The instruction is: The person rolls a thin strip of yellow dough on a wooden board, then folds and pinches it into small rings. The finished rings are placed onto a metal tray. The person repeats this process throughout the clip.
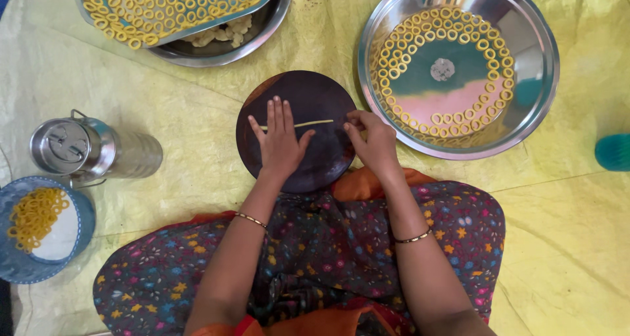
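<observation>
Left hand (281, 141) lies flat, fingers together, on the thin yellow dough strand (314, 123) at the centre of the round dark wooden board (321, 159). Right hand (371, 139) pinches the strand's right end. Roll with even, light pressure; keep the thickness uniform.

bare sheet (197, 123) btwn board (328, 159) & steel can (92, 149); big ring plate (525, 34) crowds right.

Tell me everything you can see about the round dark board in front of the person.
The round dark board looks like brown wood, flat and smooth. It lies on the yellow sheet, its near edge at the person's lap. A thin pale dough strand runs across it. The left hand presses flat on the strand; the right hand pinches its end at the board's right side.
</observation>
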